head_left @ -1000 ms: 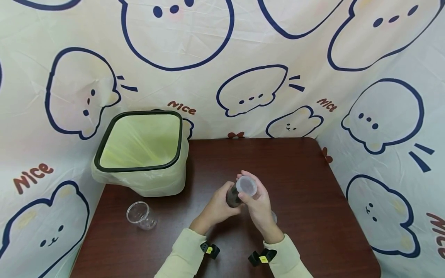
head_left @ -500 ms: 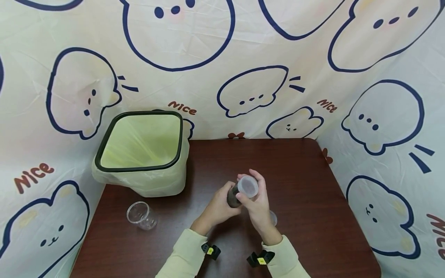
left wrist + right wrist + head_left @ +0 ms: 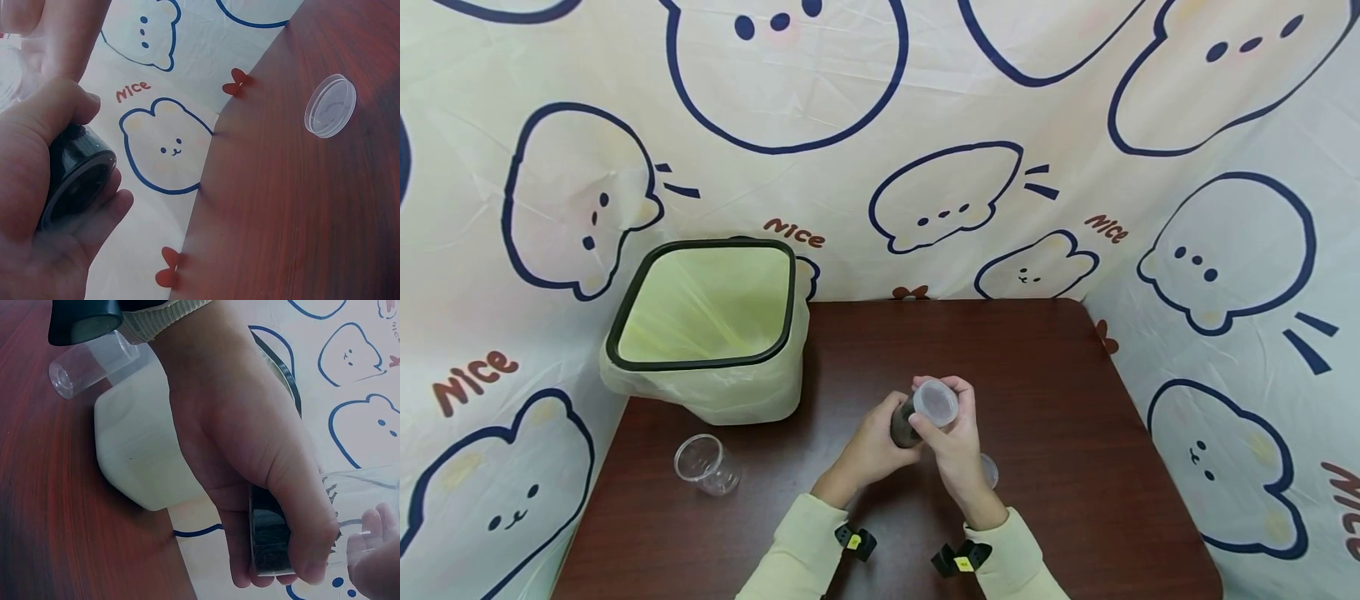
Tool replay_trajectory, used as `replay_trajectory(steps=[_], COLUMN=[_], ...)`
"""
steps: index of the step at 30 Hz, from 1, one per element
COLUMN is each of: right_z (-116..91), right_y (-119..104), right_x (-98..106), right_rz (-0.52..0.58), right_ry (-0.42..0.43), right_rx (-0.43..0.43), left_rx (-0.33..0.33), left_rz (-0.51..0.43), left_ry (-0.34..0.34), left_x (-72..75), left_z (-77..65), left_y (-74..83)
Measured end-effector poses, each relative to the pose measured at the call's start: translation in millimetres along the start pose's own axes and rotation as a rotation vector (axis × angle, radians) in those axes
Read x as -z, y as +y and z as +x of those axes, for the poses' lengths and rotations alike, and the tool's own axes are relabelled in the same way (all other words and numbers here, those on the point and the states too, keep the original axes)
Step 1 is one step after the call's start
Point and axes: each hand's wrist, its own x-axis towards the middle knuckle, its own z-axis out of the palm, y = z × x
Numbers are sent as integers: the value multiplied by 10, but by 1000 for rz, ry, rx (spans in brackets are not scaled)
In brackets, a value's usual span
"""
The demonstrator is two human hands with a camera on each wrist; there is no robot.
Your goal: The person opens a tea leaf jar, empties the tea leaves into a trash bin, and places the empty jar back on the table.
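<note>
Both hands hold a clear plastic jar point(image 3: 903, 426) with dark contents, tilted above the table. My left hand point(image 3: 871, 446) grips its dark-filled lower part, thumb along the side in the left wrist view. My right hand point(image 3: 953, 446) grips the clear upper part, with fingers behind it and thumb in front, beside the pale translucent round end point(image 3: 936, 402). In the right wrist view, the left hand point(image 3: 250, 425) crosses in front of the camera around the dark part point(image 3: 270, 531), and right fingertips point(image 3: 369, 528) lie against the clear part. The jar's far side is hidden by fingers.
A clear plastic cup point(image 3: 706, 467) stands on the brown table point(image 3: 1030, 375), left of the hands. Behind it is a bin point(image 3: 760, 396) with a pale liner and dark rim. A clear round lid point(image 3: 331, 106) lies near my right wrist. Patterned cloth point(image 3: 820, 192) surrounds the table.
The fingers of my right hand have spread upward, then curled back in around the jar's upper end. The left hand and the jar have barely moved.
</note>
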Motion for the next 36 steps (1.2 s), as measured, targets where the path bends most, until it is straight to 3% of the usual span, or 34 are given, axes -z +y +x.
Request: replay_trajectory(steps=[18, 36], right_z=[3, 5], right_y=[-6, -26], right_x=[29, 24], right_rz=[-31, -60], right_ry=[-31, -51], right_rx=[8, -11], left_rx=[23, 2], left_rz=[5, 11], left_ry=[-6, 4], left_x=[1, -10], left_z=[2, 2], left_y=[27, -1])
